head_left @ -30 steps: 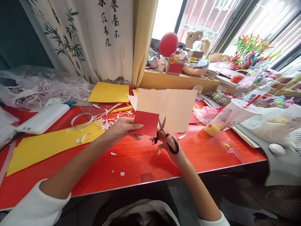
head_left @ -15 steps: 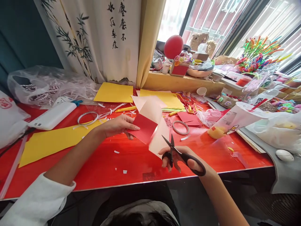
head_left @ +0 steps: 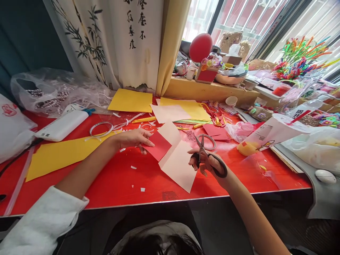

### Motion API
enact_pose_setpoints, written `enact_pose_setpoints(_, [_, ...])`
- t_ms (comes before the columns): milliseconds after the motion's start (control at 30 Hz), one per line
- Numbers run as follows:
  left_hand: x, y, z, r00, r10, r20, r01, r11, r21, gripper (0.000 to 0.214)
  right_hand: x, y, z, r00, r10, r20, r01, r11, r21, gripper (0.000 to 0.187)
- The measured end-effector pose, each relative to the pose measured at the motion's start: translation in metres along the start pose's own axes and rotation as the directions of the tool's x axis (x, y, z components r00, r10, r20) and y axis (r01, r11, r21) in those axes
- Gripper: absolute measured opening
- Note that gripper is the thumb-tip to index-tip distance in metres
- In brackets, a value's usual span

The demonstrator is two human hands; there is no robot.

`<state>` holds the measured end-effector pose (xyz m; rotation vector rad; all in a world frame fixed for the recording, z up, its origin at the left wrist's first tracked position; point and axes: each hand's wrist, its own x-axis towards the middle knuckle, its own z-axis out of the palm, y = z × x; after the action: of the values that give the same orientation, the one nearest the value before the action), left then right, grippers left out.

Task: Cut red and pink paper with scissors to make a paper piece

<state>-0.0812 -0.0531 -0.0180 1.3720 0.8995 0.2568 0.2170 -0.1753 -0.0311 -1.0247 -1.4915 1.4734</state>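
My left hand pinches a small red paper square by its left edge, thumb on top. Under and beside the square lies a creased pale pink sheet, partly folded out toward the table's front. In my right hand are black-handled scissors, fingers through the loops. Their blades stand slightly apart, point away from me and have no paper between them. The blades are right of the pink sheet, over a tape roll.
Yellow sheets lie at left, more yellow paper behind. Another tape roll and a white power bank are at left. A tilted drink cup stands at right. White paper scraps dot the red table.
The pink sheet has come down from a lifted, bent position and now lies spread out on the table. My right hand with the scissors has moved a little right and away from me.
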Motion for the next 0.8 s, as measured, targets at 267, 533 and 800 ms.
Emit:
enact_pose_setpoints(267, [0.003, -0.007, -0.008, 0.998, -0.044, 0.04, 0.043, 0.999, 0.009, 0.035, 0.008, 0.006, 0.014, 0.992, 0.088, 0.089, -0.089, 0.996, 0.008, 0.052])
enact_pose_setpoints(533, [0.006, -0.012, -0.015, 0.992, -0.057, 0.116, 0.048, 0.996, 0.075, 0.031, 0.018, 0.003, 0.022, 0.918, 0.35, 0.184, -0.33, 0.935, -0.131, 0.054])
enact_pose_setpoints(800, [0.007, -0.014, -0.019, 0.986, -0.071, 0.153, 0.061, 0.996, 0.07, 0.023, 0.03, 0.008, 0.029, 0.874, 0.426, 0.232, -0.388, 0.901, -0.192, 0.056])
